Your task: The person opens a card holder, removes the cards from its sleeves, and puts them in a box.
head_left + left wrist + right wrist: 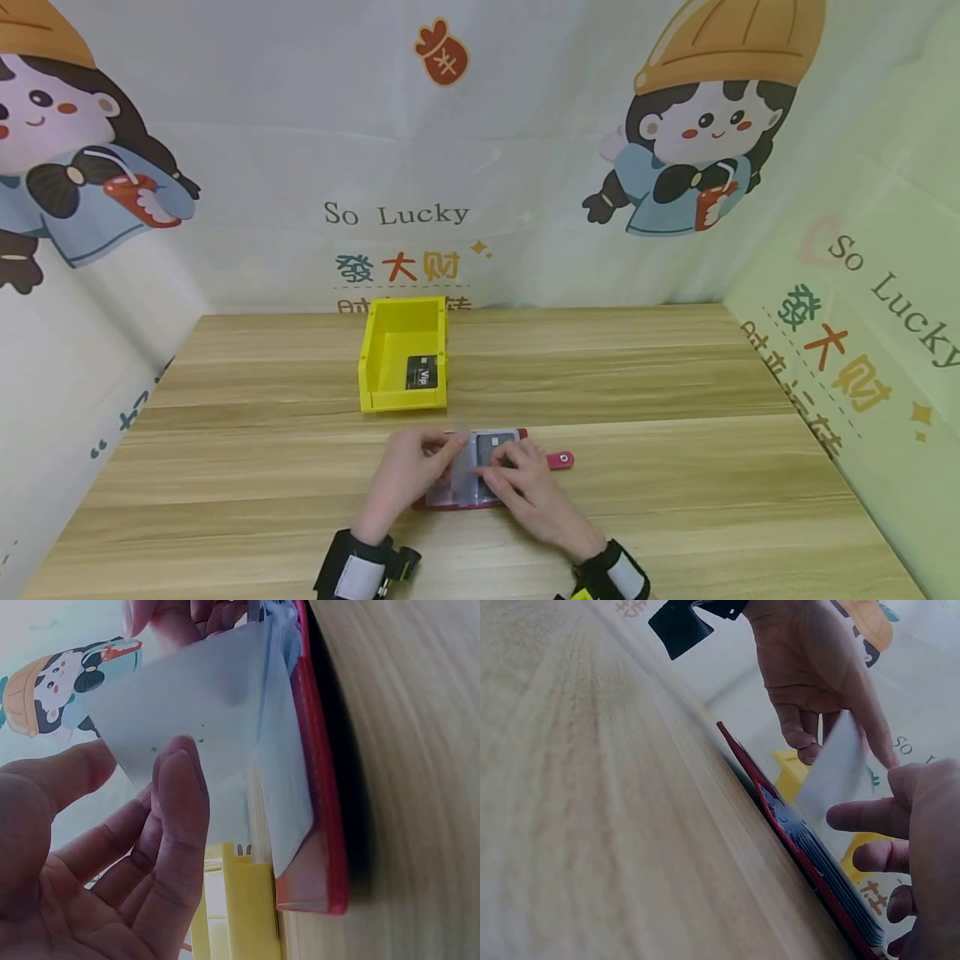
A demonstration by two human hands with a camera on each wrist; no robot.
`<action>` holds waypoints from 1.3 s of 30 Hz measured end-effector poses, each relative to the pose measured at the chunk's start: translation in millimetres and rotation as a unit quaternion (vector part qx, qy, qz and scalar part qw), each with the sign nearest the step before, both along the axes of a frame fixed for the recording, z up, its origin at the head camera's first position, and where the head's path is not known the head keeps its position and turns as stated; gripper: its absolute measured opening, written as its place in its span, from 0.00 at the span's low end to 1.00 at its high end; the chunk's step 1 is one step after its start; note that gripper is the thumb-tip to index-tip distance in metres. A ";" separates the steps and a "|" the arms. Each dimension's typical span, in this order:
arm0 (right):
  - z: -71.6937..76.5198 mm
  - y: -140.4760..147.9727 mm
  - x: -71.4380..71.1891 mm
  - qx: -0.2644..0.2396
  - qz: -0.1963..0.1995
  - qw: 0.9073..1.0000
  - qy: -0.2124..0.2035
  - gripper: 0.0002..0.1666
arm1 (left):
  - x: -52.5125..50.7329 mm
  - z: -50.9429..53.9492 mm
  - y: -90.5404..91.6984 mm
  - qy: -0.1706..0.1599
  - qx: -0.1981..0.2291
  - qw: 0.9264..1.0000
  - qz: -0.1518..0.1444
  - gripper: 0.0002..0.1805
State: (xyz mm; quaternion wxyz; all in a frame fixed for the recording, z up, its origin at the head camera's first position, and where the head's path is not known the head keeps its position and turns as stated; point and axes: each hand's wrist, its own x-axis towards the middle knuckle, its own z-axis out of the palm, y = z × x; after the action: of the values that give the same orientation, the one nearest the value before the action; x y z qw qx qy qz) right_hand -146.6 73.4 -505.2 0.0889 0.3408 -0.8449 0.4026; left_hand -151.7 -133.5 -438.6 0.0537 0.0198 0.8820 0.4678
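A red card holder lies unfolded on the table, filled with clear plastic sleeves. My left hand pinches a translucent sleeve page near its corner and holds it raised from the holder. Over the right half of the holder is my right hand, its fingers loosely bent beside the raised page. Whether its fingertips touch the page is hard to tell. A dark card shows in the right-hand sleeve, partly covered by that hand. In the right wrist view, the stacked sleeves appear edge-on.
Behind the holder stands a yellow bin with a black card marked "Vip" in it. The holder's pink snap strap sticks out to the right. A printed cloth hangs behind and beside the wooden table.
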 end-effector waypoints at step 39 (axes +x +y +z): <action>-4.8 3.8 -5.3 -0.024 -0.077 0.995 0.060 0.12 | -0.3 -13.2 -15.4 -0.048 -0.063 0.995 0.060 0.21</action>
State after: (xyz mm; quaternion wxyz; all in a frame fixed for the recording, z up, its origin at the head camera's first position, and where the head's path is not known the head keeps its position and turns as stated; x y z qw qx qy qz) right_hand -151.9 77.2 -510.0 0.1785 0.2963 -0.8517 0.3936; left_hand -152.0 -149.0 -451.8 0.0694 -0.0593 0.9058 0.4138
